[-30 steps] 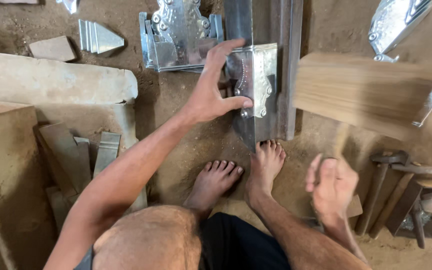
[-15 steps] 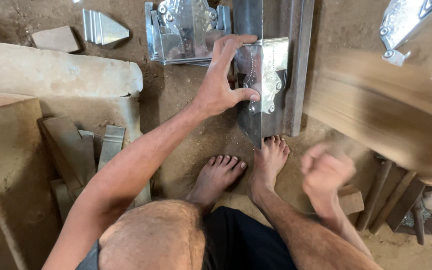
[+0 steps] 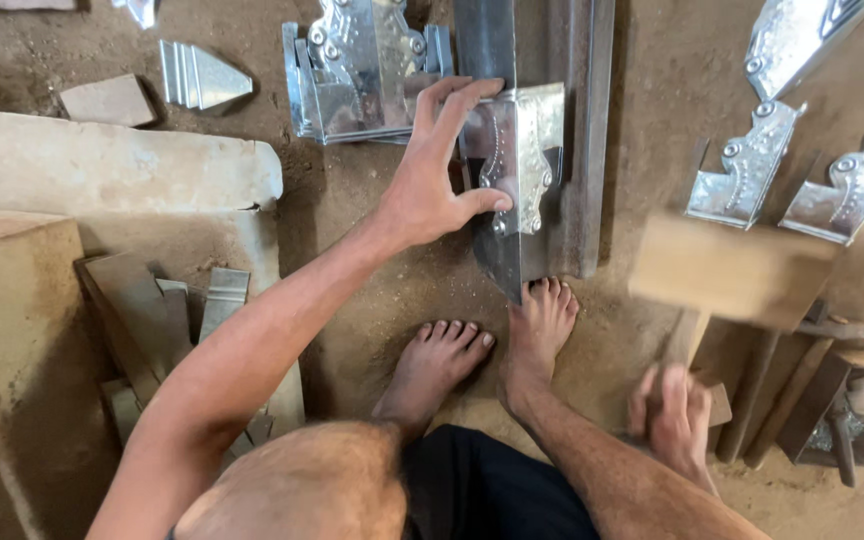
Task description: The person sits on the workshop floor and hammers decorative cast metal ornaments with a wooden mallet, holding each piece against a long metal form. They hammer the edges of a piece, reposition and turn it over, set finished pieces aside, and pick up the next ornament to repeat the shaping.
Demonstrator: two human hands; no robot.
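Observation:
My left hand point(image 3: 439, 178) presses an embossed, shiny sheet-metal piece point(image 3: 524, 150) down onto a long steel bar point(image 3: 564, 120) lying on the dirt floor. Fingers spread over the piece's left side, thumb on its face. My right hand point(image 3: 674, 415) grips the handle of a wooden mallet point(image 3: 734, 268), whose blurred block head hangs to the right of the bar, above the ground. My bare feet point(image 3: 492, 345) rest just below the bar's near end.
A stack of embossed metal pieces point(image 3: 362, 70) lies left of the bar. More cut ornaments point(image 3: 752, 170) lie at the upper right. A stone slab point(image 3: 102, 165) and metal offcuts point(image 3: 182, 310) sit at left. Hammers and tools point(image 3: 832, 400) lie at lower right.
The mallet head has swung from upper right down toward the middle right, and my right hand has shifted with it. My left hand stays on the metal piece.

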